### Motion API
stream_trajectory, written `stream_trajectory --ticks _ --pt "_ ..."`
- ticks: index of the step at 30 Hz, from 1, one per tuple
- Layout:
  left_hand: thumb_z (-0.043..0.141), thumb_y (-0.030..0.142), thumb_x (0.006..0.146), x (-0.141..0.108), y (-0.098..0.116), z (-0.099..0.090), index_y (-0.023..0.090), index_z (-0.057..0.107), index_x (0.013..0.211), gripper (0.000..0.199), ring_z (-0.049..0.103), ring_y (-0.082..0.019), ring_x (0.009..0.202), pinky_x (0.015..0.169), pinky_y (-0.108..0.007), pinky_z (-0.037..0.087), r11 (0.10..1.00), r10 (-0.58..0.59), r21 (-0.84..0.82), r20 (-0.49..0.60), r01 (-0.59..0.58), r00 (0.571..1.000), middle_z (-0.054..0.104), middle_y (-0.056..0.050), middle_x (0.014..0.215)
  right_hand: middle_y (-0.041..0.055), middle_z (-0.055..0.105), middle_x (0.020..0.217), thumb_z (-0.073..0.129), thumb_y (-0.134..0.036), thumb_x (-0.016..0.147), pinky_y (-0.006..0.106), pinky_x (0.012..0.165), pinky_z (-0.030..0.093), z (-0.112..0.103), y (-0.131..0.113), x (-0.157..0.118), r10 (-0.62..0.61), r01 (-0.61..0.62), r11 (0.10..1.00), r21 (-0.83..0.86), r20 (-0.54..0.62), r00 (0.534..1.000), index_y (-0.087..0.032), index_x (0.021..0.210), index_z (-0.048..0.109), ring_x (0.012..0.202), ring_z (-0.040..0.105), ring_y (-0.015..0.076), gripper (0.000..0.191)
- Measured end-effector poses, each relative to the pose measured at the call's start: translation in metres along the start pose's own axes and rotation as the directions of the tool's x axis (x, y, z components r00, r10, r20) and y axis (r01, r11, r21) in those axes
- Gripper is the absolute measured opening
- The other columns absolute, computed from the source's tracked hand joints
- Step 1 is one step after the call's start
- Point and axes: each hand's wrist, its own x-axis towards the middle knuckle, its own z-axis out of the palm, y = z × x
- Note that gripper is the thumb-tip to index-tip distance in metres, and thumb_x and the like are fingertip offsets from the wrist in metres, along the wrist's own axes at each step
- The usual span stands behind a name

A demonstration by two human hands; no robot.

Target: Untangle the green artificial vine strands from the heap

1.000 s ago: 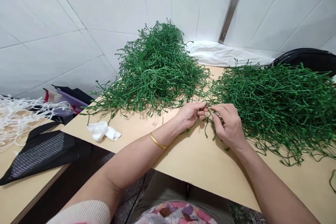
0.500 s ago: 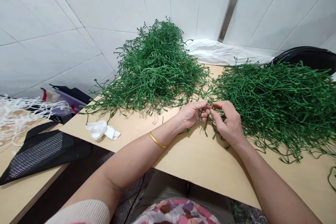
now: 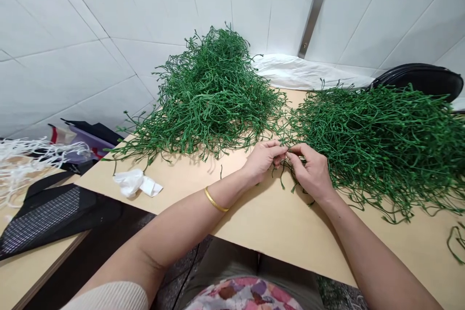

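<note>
While your hands meet near the centre of the view, the far left holds a tangle of white cord [image 3: 25, 162] and a black mesh bag [image 3: 49, 218] on a side table [image 3: 22, 286]. Moving right, a crumpled white tissue [image 3: 130, 183] lies on a pale wooden board [image 3: 276, 225], near a tall heap of green stems [image 3: 214, 97] piled against the white tiled wall [image 3: 90, 53]. Your left hand [image 3: 263, 161], a gold bangle [image 3: 216, 199] on its wrist, curls inward. Your right hand [image 3: 310, 173] faces it, and the fingertips of both come together, apparently pinching a thin green stem [image 3: 282, 174] just in front of the gap between the heaps. Behind that gap lies a white cloth [image 3: 290, 72], below a steel bracket [image 3: 310, 19]. To the right spreads a wider heap of green stems [image 3: 381, 145], with a glossy black object [image 3: 417, 80] behind it. A stray green strand [image 3: 456, 242] lies at the far right edge.

The branching stems look easy to hook together, so a firm pull could drag a heap across the board or bend a thin stem. Loose strands near the right edge could slip off if disturbed.
</note>
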Motion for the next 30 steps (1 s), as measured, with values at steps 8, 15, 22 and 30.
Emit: stream_trajectory --ticks 8,15,22,30 --pt "0.057 0.026 0.073 0.001 0.004 -0.004 0.014 0.045 0.056 0.024 0.037 -0.005 0.042 0.045 -0.020 0.029 0.995 0.046 0.082 0.066 -0.051 0.997 0.042 0.004 0.048 0.0011 0.061 0.072 0.052 -0.032 0.081 0.023 0.060 0.041 -0.001 -0.007 0.001 0.119 -0.147 0.962 0.230 0.130 0.984 -0.018 0.085 0.052 0.064 0.055 0.0123 0.015" --pt "0.055 0.033 0.077 0.000 0.009 -0.005 0.014 0.046 0.054 0.031 0.036 -0.006 0.046 0.048 -0.021 0.027 0.929 0.173 0.307 0.139 -0.209 0.975 0.040 0.004 0.047 -0.0008 0.056 0.063 0.045 -0.039 0.084 0.024 0.055 0.039 -0.003 -0.007 0.001 0.206 -0.229 0.946 0.230 0.119 0.971 -0.018 0.086 0.053 0.057 0.050 0.0117 0.022" --pt "0.051 0.030 0.078 -0.001 0.012 -0.001 0.014 0.048 0.055 0.028 0.042 -0.007 0.053 0.054 -0.021 0.033 0.863 0.234 0.412 0.183 -0.290 0.955 0.045 0.002 0.052 0.0030 0.060 0.073 0.050 -0.036 0.081 0.028 0.064 0.046 0.001 -0.008 0.001 0.244 -0.265 0.868 0.420 0.104 0.964 -0.017 0.091 0.054 0.066 0.057 0.0141 0.022" --pt "0.050 0.026 0.078 -0.004 0.014 0.003 0.014 0.048 0.055 0.026 0.037 -0.006 0.048 0.049 -0.020 0.029 0.861 0.201 0.439 0.172 -0.257 0.964 0.042 0.003 0.049 0.0023 0.061 0.067 0.049 -0.034 0.081 0.030 0.063 0.047 0.001 -0.006 0.000 0.305 -0.305 0.876 0.373 0.061 0.950 -0.016 0.089 0.058 0.063 0.059 0.0154 0.022"
